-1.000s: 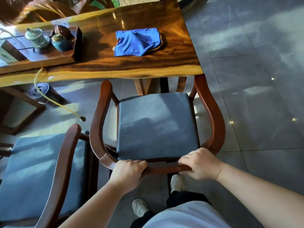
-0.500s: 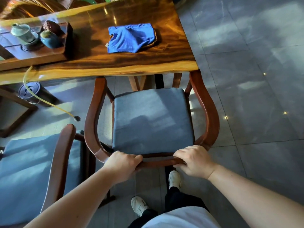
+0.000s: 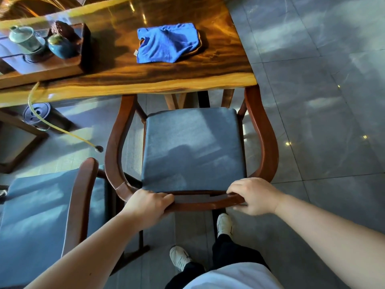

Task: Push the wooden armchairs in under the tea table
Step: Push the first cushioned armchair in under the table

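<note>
A wooden armchair [image 3: 264, 130] with a curved reddish frame and a grey seat cushion faces the glossy wooden tea table [image 3: 187, 76]. Its two arm tips reach the table's near edge; the seat stays outside. My left hand [image 3: 146, 205] and my right hand [image 3: 253, 195] both grip the chair's curved back rail, one on each side of its middle. A second armchair [image 3: 81, 203] of the same kind stands at the lower left, away from the table, its seat partly cut off by the frame.
On the table lie a blue cloth [image 3: 166, 44] and a tea tray [image 3: 41, 67] with a lidded cup and small pots. A yellow hose [image 3: 62, 128] hangs from the table toward a round canister [image 3: 36, 113] on the floor. Grey tiled floor spreads to the right.
The armchair has slid forward toward the table with both hands on its back rail; its arm tips now meet the table edge. I have stepped forward with it.
</note>
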The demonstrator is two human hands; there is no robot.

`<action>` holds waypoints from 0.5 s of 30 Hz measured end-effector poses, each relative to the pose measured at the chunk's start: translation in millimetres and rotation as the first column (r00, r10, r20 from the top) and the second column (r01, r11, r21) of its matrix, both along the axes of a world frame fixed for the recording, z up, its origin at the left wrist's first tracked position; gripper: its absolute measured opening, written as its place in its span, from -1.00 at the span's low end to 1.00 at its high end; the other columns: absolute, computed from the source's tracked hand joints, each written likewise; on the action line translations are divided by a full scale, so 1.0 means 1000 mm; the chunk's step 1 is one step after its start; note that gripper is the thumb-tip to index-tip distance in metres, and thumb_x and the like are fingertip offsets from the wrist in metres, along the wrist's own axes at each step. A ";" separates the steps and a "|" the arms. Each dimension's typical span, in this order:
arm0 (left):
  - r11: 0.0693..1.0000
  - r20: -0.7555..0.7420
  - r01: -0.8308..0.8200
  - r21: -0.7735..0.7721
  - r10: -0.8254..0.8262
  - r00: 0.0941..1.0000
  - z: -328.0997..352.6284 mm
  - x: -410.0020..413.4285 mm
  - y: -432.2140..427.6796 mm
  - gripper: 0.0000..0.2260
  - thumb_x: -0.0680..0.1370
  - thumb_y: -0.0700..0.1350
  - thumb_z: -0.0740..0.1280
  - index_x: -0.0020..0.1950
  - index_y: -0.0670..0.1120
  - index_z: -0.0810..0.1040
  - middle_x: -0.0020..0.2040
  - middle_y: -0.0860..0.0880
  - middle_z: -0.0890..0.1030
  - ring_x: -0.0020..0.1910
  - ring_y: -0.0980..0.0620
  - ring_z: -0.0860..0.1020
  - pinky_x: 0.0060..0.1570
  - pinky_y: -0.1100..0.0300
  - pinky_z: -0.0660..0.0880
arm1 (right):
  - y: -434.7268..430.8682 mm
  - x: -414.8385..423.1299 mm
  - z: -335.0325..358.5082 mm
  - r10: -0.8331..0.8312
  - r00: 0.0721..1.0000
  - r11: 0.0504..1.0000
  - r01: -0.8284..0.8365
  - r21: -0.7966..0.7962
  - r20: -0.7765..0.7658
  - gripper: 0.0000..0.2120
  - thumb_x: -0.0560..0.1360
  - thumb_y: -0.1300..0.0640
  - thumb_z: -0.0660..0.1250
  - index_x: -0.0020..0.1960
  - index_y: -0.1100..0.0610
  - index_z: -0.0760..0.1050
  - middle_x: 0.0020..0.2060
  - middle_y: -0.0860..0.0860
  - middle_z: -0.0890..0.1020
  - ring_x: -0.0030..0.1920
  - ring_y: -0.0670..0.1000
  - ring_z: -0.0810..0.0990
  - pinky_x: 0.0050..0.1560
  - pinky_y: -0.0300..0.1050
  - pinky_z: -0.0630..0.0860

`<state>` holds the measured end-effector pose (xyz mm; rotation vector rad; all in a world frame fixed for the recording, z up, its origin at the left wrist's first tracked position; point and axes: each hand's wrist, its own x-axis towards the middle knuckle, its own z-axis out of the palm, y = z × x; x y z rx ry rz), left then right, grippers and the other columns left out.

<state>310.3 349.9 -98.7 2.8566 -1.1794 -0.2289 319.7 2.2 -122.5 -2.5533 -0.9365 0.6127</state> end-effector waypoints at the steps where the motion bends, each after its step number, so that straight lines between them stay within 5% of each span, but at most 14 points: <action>1: 1.000 -0.015 -0.010 0.009 0.010 1.000 -0.002 -0.002 0.000 -0.80 0.37 0.10 0.41 -0.23 0.00 0.49 -0.41 0.08 0.54 -0.50 -0.04 0.52 -0.57 0.23 0.40 | -0.007 0.004 -0.001 0.014 0.999 0.998 -0.016 -0.057 -0.042 -0.63 0.42 -0.14 0.37 0.18 -0.03 0.51 0.02 -0.13 0.63 0.01 -0.06 0.59 -0.02 -0.04 0.56; 7: 0.990 -0.021 -0.140 -0.026 0.140 0.990 -0.004 -0.012 -0.003 -0.78 0.31 0.06 0.50 -0.19 0.01 0.53 -0.38 0.10 0.55 -0.46 -0.05 0.53 -0.57 0.18 0.44 | -0.017 0.036 0.010 0.191 0.958 0.920 -0.251 -0.302 -0.213 -0.85 0.47 0.01 0.33 -0.02 -0.07 0.37 -0.23 -0.09 0.57 -0.27 -0.02 0.52 -0.22 -0.06 0.49; 15: 0.979 -0.023 -0.192 -0.069 0.190 0.981 -0.003 -0.016 -0.005 -0.82 0.36 0.07 0.44 -0.16 0.02 0.57 -0.34 0.13 0.58 -0.38 0.00 0.57 -0.50 0.18 0.46 | -0.016 0.038 0.011 0.261 0.940 0.900 -0.319 -0.298 -0.218 -0.89 0.48 0.07 0.33 -0.09 -0.05 0.39 -0.24 -0.05 0.59 -0.26 -0.02 0.55 -0.15 -0.03 0.56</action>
